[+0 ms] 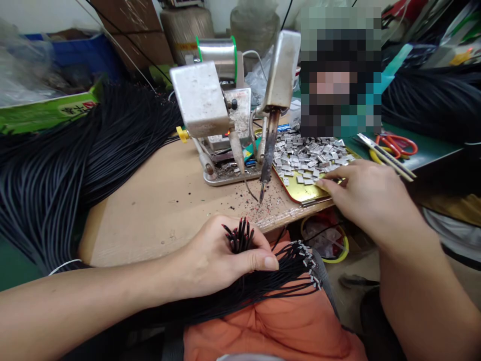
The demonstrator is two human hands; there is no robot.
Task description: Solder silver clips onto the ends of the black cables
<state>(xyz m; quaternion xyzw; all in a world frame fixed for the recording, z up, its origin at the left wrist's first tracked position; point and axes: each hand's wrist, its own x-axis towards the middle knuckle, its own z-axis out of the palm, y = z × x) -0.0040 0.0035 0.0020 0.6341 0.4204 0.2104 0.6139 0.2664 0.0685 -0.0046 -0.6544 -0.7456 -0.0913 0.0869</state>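
My left hand point(221, 260) is closed around a bundle of thin black wires point(240, 236) whose stripped reddish ends stick up past my thumb. More black wires with small metal connectors point(308, 260) lie across my orange lap. My right hand point(370, 195) reaches over a yellow tray point(300, 193) heaped with small silver metal pieces point(311, 155), fingertips together at the tray's near edge; anything pinched there is too small to see. A soldering machine point(225, 115) stands on the tan board, its iron tip point(261, 196) pointing down.
A thick mass of black cables point(75, 165) covers the left side. A solder spool point(218, 55) sits behind the machine. Red-handled scissors point(398, 145) and a yellow-handled tool lie on the green mat at right. A person sits opposite. A yellow-rimmed bin point(326, 240) is below the table edge.
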